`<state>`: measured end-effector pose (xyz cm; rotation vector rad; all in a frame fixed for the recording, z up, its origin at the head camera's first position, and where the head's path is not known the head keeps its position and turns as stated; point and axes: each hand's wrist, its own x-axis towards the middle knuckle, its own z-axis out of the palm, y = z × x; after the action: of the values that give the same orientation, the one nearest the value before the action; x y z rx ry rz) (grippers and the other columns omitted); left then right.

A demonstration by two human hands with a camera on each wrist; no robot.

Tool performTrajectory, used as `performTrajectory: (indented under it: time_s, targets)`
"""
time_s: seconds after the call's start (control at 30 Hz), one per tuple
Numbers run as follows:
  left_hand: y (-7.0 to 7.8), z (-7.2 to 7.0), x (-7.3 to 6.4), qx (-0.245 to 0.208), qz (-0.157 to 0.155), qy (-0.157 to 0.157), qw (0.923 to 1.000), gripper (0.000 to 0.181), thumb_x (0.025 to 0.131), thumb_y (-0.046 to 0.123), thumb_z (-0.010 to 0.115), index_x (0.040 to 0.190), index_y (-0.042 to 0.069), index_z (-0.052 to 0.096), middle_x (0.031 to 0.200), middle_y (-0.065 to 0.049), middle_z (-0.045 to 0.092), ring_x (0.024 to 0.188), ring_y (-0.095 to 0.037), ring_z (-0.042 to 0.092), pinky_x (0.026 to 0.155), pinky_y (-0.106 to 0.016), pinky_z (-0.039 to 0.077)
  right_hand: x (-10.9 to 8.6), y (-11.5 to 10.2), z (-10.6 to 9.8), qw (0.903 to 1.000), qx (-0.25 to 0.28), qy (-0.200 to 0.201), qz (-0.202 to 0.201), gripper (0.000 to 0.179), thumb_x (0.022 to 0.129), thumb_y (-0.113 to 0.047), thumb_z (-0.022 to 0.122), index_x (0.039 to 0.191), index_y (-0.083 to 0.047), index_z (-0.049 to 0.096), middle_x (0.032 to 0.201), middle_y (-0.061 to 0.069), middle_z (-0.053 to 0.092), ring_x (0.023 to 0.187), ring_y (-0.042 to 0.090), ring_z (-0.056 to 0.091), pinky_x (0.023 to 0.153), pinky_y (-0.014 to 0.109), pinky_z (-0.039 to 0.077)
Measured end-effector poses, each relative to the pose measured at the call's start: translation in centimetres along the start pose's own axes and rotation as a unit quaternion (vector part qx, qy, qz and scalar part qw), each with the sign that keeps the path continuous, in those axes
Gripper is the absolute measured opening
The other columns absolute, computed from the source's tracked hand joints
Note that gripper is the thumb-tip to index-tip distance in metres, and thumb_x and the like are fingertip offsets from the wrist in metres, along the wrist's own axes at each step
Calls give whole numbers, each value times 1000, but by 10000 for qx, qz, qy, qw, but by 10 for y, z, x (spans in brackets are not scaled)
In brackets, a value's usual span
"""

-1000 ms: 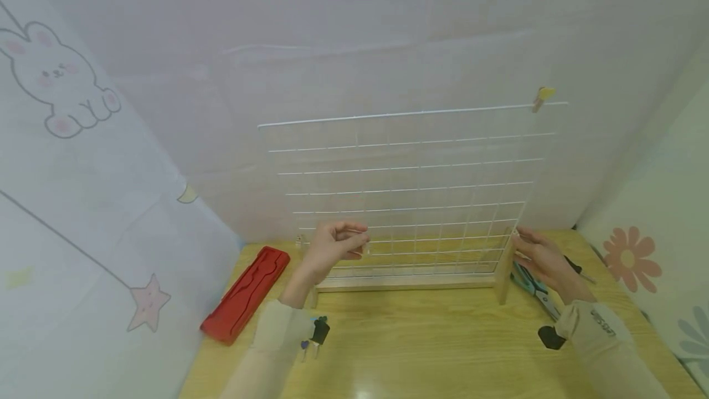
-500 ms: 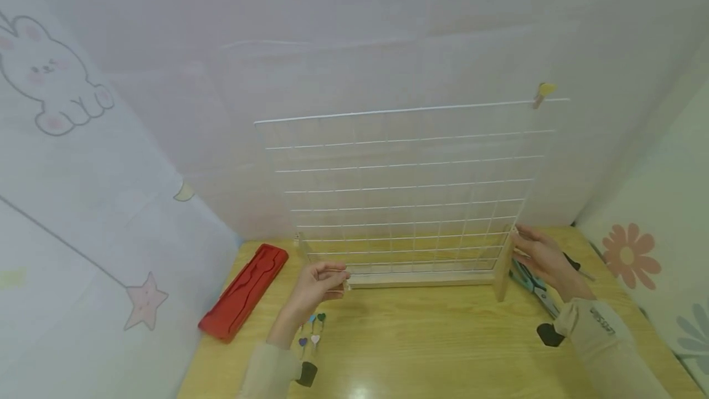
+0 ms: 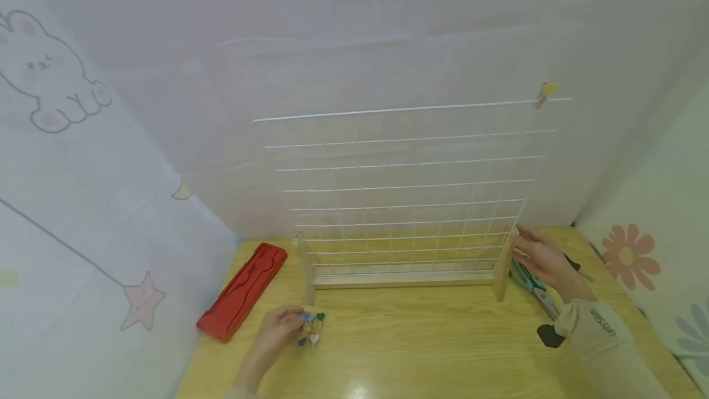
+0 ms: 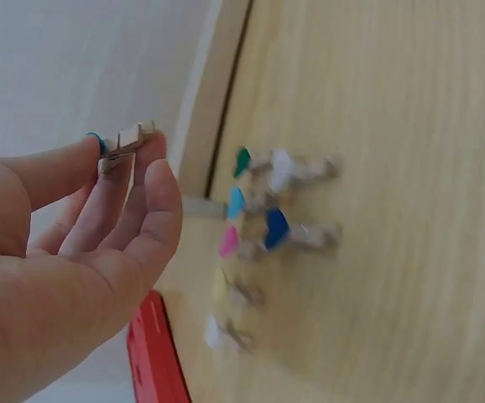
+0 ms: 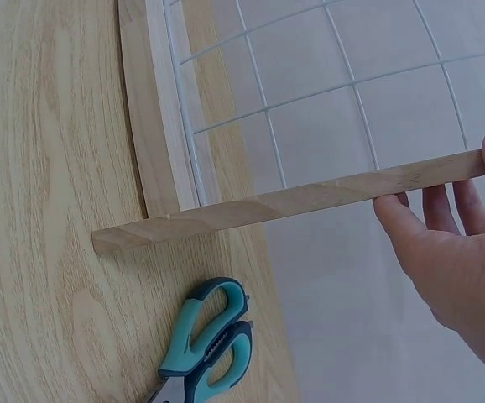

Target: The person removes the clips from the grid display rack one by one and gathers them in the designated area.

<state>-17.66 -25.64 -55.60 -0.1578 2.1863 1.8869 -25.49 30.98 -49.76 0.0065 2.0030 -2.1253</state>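
Between thumb and fingertips my left hand [image 3: 277,330] pinches a small wooden clothespin [image 4: 127,144] with a blue top, plainest in the left wrist view. Just beyond that hand, several clothespins with coloured heart tops lie on the table, among them a green one [image 4: 242,161], a dark blue one [image 4: 278,229] and a pink one [image 4: 229,241]. My right hand [image 3: 545,260] grips the right wooden upright [image 5: 301,197] of a stand, thumb on one side and fingers on the other. A white wire grid [image 3: 410,189] stands in it, and a yellow-topped clothespin [image 3: 544,95] is clipped at its top right.
A red tray [image 3: 244,294] with shaped hollows lies left of the stand. Scissors with teal handles [image 5: 205,340] lie beside the right upright, near my right forearm. Patterned sheets hang behind and at both sides of the wooden table [image 3: 421,343].
My left hand has moved down and to the left, from in front of the grid to beside the heart clothespins on the table. My right hand has stayed on the upright.
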Motion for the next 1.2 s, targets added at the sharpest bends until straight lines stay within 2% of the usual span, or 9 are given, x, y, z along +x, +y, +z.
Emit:
performTrajectory:
  time_s: [0.17, 0.3, 0.43, 0.57, 0.67, 0.87, 1.07, 1.2]
  targets:
    - [-20, -14, -6, 96, -290, 911, 9954, 33, 92, 7, 62, 117, -14, 54, 104, -22, 65, 90, -27, 65, 81, -40, 55, 0, 0, -2, 10000, -11, 33, -7, 79, 102, -30, 47, 151, 0, -7, 155, 27, -11, 103, -10, 49, 94, 20, 46]
    - [-30, -23, -9, 131, -324, 1298, 9909, 29, 90, 4, 64, 113, -13, 58, 97, -18, 66, 85, -25, 65, 77, -39, 57, 0, 0, -2, 9997, -216, 72, 75, 80, 102, -33, 47, 151, 0, -7, 155, 27, -9, 105, -8, 48, 97, 22, 45]
    - [-43, -28, -6, 220, -184, 1335, 9906, 26, 88, 2, 65, 109, -13, 59, 92, -17, 67, 79, -21, 65, 72, -33, 57, 1, 0, -2, 9996, -261, 57, 67, 82, 101, -35, 47, 151, -2, -8, 155, 27, -9, 107, -9, 46, 101, 25, 42]
    - [-56, -29, -3, 859, -143, 1310, 9875, 27, 86, 3, 67, 108, -12, 61, 85, -13, 68, 68, -16, 61, 59, -26, 52, 1, 1, -3, 9999, -112, 39, 72, 80, 102, -32, 47, 151, -2, -9, 155, 27, -10, 101, -12, 49, 98, 22, 44]
    - [-61, -28, -2, 1481, -219, 1389, 9789, 28, 84, 9, 71, 104, -9, 65, 82, -8, 69, 63, -16, 59, 54, -26, 49, 0, 2, -3, 10000, -58, 13, 72, 80, 102, -32, 47, 151, -3, -9, 155, 27, -10, 100, -12, 49, 99, 23, 43]
    - [-59, -26, 0, 2337, -178, 1476, 9609, 23, 81, 16, 75, 92, -4, 71, 78, -5, 69, 70, -15, 61, 63, -31, 49, 0, 1, -2, 9999, -72, 7, 76, 82, 101, -34, 48, 152, -3, -8, 155, 26, -11, 102, -12, 49, 101, 25, 42]
    - [-52, -25, -2, 2543, -368, 1486, 9549, 20, 82, 18, 72, 90, -1, 73, 83, -7, 70, 81, -22, 61, 68, -35, 49, -1, -2, 0, 9999, -62, 61, 78, 83, 100, -33, 50, 151, -1, -7, 155, 26, -11, 100, -12, 51, 94, 20, 46]
    - [-49, -24, -4, 2447, -490, 1488, 9569, 20, 82, 17, 71, 90, -1, 73, 79, -6, 69, 75, -19, 60, 63, -32, 47, -1, -1, 0, 9998, -143, 71, 89, 81, 101, -33, 48, 151, -1, -7, 155, 27, -10, 99, -12, 50, 98, 23, 44]
